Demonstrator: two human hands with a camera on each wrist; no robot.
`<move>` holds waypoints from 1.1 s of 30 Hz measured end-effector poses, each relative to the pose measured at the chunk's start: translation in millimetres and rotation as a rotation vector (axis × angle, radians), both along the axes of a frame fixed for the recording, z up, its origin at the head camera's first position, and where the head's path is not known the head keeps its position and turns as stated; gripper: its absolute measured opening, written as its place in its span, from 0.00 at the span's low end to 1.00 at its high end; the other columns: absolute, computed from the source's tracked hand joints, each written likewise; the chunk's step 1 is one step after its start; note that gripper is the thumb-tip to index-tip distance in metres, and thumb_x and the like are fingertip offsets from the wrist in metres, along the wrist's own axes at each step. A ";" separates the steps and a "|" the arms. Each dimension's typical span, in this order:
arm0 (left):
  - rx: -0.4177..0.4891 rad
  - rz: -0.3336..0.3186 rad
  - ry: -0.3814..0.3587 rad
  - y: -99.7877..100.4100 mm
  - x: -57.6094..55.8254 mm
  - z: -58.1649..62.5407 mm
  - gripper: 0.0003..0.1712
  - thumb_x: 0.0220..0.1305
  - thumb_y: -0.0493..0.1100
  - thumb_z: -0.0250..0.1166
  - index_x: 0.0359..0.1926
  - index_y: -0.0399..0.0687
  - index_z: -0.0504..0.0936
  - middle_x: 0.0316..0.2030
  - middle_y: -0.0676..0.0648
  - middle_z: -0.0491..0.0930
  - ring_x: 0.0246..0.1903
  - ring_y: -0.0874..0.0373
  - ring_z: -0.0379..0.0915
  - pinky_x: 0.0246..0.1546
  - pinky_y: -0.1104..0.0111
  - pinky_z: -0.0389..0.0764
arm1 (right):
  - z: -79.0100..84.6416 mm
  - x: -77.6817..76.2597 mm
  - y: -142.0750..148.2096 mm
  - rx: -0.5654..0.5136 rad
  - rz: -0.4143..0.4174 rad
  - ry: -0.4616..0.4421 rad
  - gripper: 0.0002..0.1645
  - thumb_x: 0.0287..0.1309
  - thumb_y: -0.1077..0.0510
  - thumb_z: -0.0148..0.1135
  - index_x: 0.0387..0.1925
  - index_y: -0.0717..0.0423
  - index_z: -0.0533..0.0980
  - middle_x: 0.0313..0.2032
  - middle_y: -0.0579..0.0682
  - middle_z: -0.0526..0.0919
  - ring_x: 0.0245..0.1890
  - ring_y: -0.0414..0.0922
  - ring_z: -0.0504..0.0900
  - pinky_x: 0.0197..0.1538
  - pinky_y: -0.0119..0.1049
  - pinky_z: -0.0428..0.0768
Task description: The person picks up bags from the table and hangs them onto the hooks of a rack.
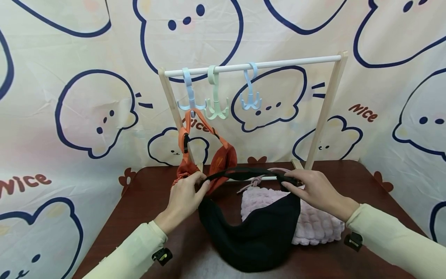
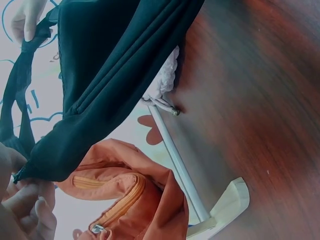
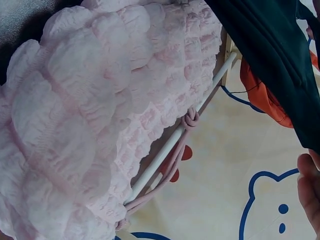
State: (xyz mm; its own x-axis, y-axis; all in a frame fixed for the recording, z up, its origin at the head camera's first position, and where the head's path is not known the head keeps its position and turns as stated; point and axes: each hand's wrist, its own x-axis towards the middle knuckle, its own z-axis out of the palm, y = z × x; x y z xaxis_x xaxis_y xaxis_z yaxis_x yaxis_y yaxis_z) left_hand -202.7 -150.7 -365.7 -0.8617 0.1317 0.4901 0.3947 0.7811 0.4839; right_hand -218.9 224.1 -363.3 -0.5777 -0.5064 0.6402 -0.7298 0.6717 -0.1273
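Observation:
Both hands hold a black fabric bag [image 1: 258, 232] up over the table by its strap [image 1: 240, 174]. My left hand [image 1: 184, 197] pinches the left end, where strap and bag meet; the left wrist view shows the fingertips gripping that dark corner. At the other end, my right hand [image 1: 317, 192] pinches the strap between thumb and fingers. Behind the left hand an orange bag [image 1: 223, 159] with a zipper hangs from a blue hook. A pink puffy quilted bag [image 3: 100, 110] with a knotted cord lies on the table, partly covered by the black bag in the head view.
A rack with a white rail [image 1: 289, 62] and wooden posts stands at the back of the brown table [image 1: 139, 217]. From the rail hang a left blue hook [image 1: 191, 93], a green hook [image 1: 216, 97] and a right blue hook [image 1: 251, 93]. Patterned cloth [image 1: 104, 174] surrounds the table.

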 end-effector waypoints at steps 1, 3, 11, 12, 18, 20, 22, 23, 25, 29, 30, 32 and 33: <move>0.000 0.000 0.004 -0.1 0.0 0.2 0.04 0.69 0.48 0.65 0.37 0.56 0.84 0.23 0.58 0.80 0.19 0.65 0.66 0.25 0.67 0.67 | 0.0 0.1 -0.3 0.000 -0.002 0.003 0.16 0.50 0.62 0.76 0.44 0.57 0.85 0.35 0.48 0.89 0.27 0.34 0.82 0.30 0.32 0.82; -0.003 -0.001 0.012 -0.3 0.0 0.6 0.04 0.69 0.47 0.66 0.37 0.56 0.84 0.22 0.58 0.80 0.18 0.66 0.66 0.25 0.68 0.67 | -0.3 0.5 -0.8 -0.004 -0.003 0.008 0.16 0.50 0.62 0.76 0.43 0.57 0.85 0.34 0.48 0.89 0.27 0.35 0.82 0.30 0.33 0.82; 0.000 -0.007 0.019 -0.8 0.0 4.8 0.04 0.69 0.47 0.66 0.37 0.55 0.84 0.23 0.58 0.80 0.17 0.65 0.65 0.24 0.68 0.67 | -0.9 0.3 -2.5 -0.017 0.000 0.037 0.16 0.48 0.62 0.77 0.42 0.56 0.85 0.31 0.47 0.88 0.24 0.33 0.79 0.28 0.32 0.81; 0.002 -0.007 0.016 -0.7 0.1 5.6 0.04 0.69 0.47 0.66 0.37 0.55 0.84 0.23 0.57 0.80 0.17 0.65 0.65 0.24 0.68 0.67 | -0.7 0.0 -2.8 -0.019 0.002 0.045 0.16 0.48 0.62 0.77 0.42 0.56 0.85 0.31 0.46 0.88 0.24 0.32 0.78 0.28 0.31 0.80; 0.008 -0.009 0.015 -1.0 0.3 9.6 0.05 0.69 0.48 0.65 0.38 0.55 0.84 0.24 0.57 0.81 0.16 0.65 0.63 0.23 0.68 0.67 | 1.5 -1.1 -3.6 -0.036 0.014 0.060 0.18 0.47 0.63 0.77 0.44 0.57 0.86 0.30 0.45 0.87 0.23 0.29 0.73 0.26 0.28 0.75; 0.012 -0.004 0.027 -1.7 0.0 10.9 0.04 0.69 0.47 0.66 0.37 0.55 0.84 0.24 0.56 0.81 0.16 0.65 0.62 0.22 0.68 0.66 | 2.6 -1.2 -4.0 -0.041 0.016 0.055 0.19 0.47 0.63 0.77 0.45 0.57 0.86 0.30 0.45 0.87 0.22 0.29 0.71 0.25 0.27 0.73; 0.016 0.001 0.042 -2.3 -0.3 12.1 0.03 0.69 0.47 0.66 0.37 0.55 0.84 0.25 0.56 0.82 0.15 0.65 0.61 0.22 0.68 0.65 | 3.8 -1.3 -4.6 -0.046 0.018 0.053 0.19 0.48 0.63 0.77 0.45 0.56 0.86 0.30 0.45 0.87 0.22 0.29 0.69 0.25 0.26 0.71; 0.017 0.003 0.050 -2.7 -0.7 12.5 0.03 0.68 0.46 0.67 0.38 0.55 0.84 0.25 0.56 0.82 0.15 0.65 0.60 0.21 0.68 0.65 | 4.4 -1.5 -5.0 -0.047 0.019 0.053 0.19 0.48 0.63 0.77 0.45 0.56 0.86 0.30 0.45 0.87 0.22 0.28 0.69 0.25 0.26 0.70; 0.017 0.007 0.062 -3.4 -1.4 13.3 0.02 0.68 0.46 0.67 0.37 0.54 0.83 0.26 0.55 0.83 0.14 0.65 0.59 0.21 0.68 0.64 | 5.5 -1.8 -5.8 -0.050 0.022 0.054 0.19 0.48 0.64 0.77 0.45 0.56 0.86 0.30 0.44 0.87 0.22 0.28 0.68 0.25 0.25 0.69; 0.017 0.003 0.072 -4.3 -2.4 14.9 0.02 0.68 0.45 0.67 0.38 0.54 0.83 0.26 0.55 0.83 0.15 0.65 0.59 0.21 0.68 0.64 | 7.4 -2.7 -7.6 -0.052 0.028 0.065 0.18 0.48 0.63 0.77 0.44 0.55 0.86 0.30 0.44 0.87 0.21 0.28 0.69 0.25 0.24 0.69; 0.019 0.002 0.072 -4.4 -2.5 15.4 0.02 0.68 0.45 0.67 0.38 0.54 0.83 0.26 0.54 0.84 0.15 0.65 0.59 0.21 0.68 0.64 | 7.9 -3.0 -8.1 -0.053 0.029 0.069 0.18 0.48 0.63 0.77 0.44 0.55 0.86 0.30 0.44 0.87 0.21 0.28 0.70 0.25 0.24 0.70; 0.022 0.000 0.073 -4.7 -2.6 16.5 0.02 0.68 0.45 0.67 0.39 0.53 0.84 0.27 0.54 0.84 0.15 0.65 0.59 0.21 0.68 0.64 | 8.8 -3.6 -9.1 -0.053 0.029 0.080 0.17 0.47 0.63 0.77 0.43 0.55 0.86 0.30 0.44 0.87 0.22 0.29 0.71 0.26 0.25 0.71; 0.022 -0.001 0.073 -4.7 -2.5 17.3 0.03 0.68 0.45 0.67 0.39 0.53 0.84 0.27 0.53 0.84 0.15 0.65 0.60 0.21 0.68 0.64 | 9.3 -3.8 -9.6 -0.054 0.027 0.085 0.17 0.47 0.63 0.77 0.42 0.55 0.86 0.30 0.44 0.87 0.22 0.29 0.72 0.26 0.25 0.72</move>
State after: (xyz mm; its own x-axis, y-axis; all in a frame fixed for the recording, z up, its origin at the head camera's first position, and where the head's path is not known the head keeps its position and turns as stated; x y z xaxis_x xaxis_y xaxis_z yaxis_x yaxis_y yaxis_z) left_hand -205.3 -155.4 -348.5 -0.8236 0.1205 0.5542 0.4298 0.7702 0.4712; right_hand -222.7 214.5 -354.1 -0.5063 -0.4850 0.7130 -0.7576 0.6452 -0.0991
